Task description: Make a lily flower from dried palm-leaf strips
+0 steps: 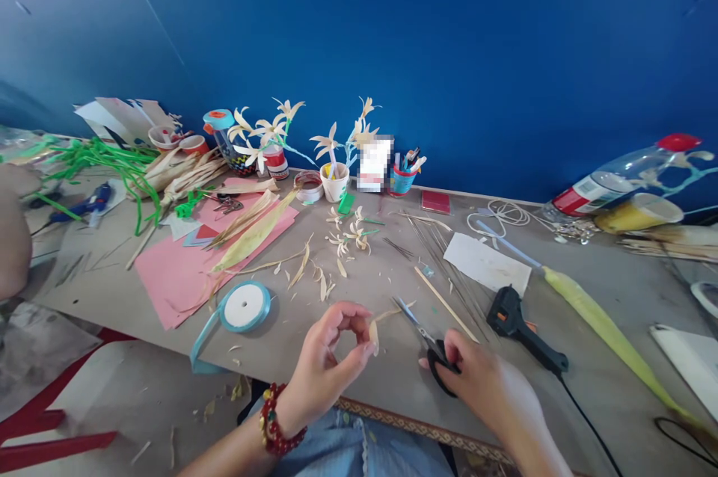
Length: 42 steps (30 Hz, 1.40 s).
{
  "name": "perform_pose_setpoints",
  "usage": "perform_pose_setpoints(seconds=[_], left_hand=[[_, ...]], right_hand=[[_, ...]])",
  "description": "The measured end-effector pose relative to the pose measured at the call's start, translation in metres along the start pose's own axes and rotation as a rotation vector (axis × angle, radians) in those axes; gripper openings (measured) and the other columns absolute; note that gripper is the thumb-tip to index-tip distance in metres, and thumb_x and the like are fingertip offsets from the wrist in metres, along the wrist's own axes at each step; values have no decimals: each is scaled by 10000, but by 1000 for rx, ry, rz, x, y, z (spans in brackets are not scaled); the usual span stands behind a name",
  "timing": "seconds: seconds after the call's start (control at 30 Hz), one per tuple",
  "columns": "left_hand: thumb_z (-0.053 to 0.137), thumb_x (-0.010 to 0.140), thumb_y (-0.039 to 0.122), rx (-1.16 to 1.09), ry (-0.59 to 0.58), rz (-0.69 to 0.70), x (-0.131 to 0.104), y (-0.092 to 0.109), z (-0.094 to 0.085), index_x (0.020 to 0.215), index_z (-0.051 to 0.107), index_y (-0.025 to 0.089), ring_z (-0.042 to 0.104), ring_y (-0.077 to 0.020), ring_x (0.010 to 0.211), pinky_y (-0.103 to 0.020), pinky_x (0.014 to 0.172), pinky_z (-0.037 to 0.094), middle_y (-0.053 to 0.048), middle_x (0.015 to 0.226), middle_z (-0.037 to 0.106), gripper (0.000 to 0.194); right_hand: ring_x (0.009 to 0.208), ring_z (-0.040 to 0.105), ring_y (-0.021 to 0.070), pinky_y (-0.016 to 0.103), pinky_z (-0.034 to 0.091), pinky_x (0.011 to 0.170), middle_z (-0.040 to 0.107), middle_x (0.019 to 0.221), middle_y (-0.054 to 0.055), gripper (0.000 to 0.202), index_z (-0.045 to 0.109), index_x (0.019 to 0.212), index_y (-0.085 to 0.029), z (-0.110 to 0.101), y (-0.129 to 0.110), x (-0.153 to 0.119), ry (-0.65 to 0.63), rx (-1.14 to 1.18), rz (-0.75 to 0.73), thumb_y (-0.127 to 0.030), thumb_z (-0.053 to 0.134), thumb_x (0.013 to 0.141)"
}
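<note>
Between the thumb and fingers of my left hand (336, 350) is pinched a small pale petal-shaped piece of dried husk (374, 339). My right hand (476, 376) is closed on the black handles of a pair of scissors (418, 324), whose blades point away from me and to the left, beside the husk piece. A thin pale strip lies close to the blade tips. Beyond my hands, small husk flowers (356, 234) and loose cut petals (322, 282) lie on the grey table (303, 357).
A roll of blue ribbon (245, 306) lies left of my left hand. On the right are a black glue gun (521, 327) with its cord, white paper (487, 264) and thin wires. Pink sheets (168, 275) and cups with husk flowers stand farther back. Another person's arm (12, 238) shows at far left.
</note>
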<state>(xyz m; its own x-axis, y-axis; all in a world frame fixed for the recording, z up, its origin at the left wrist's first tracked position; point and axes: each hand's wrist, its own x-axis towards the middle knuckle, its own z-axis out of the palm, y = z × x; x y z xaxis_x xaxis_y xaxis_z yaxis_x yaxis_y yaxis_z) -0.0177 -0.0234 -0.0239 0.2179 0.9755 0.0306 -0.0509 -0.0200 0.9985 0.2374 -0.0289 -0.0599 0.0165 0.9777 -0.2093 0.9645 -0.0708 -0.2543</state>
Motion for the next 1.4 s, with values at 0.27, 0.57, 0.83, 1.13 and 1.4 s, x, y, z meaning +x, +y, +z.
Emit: perform_pose_setpoints(seconds=[0.27,0.57,0.83,1.13,1.4], left_hand=[[585,873,142,191,-38,137,-4,-4,-6,1145,519,195,610,-162,798,-295,811,476,-22,831,647,285],[582,814,82,472,-175,308,-9,1,-14,1255,535,244,627,-214,907,-342,888,474,-59,940,673,472],[560,802,49,317,-213,139,-9,-4,-27,1217,525,233,611,-159,806,-294,849,472,-8,874,650,455],[534,920,226,315,71,65,-4,-24,-48,1094,575,200,621,-189,856,-288,799,479,-51,899,647,180],[541,923,245,422,24,106,-21,-41,-45,928,639,214,616,-207,804,-288,746,476,-65,851,651,103]], right_hand=[[564,490,138,234,326,526,536,616,-45,234,592,792,-231,-27,-20,-4,-166,440,-151,-457,642,825],[635,431,120,234,368,589,457,675,-40,347,495,716,-200,-22,-87,5,-380,1204,-245,-479,695,768],[518,317,74,191,241,471,433,580,-72,183,536,702,-187,-25,-86,11,-545,1183,-125,-318,664,702],[541,490,116,228,380,517,637,669,5,295,693,811,-177,-29,-72,71,32,760,-229,-433,552,853],[713,626,195,275,423,659,719,775,39,256,744,802,-207,-18,-71,139,254,435,-267,-341,541,883]])
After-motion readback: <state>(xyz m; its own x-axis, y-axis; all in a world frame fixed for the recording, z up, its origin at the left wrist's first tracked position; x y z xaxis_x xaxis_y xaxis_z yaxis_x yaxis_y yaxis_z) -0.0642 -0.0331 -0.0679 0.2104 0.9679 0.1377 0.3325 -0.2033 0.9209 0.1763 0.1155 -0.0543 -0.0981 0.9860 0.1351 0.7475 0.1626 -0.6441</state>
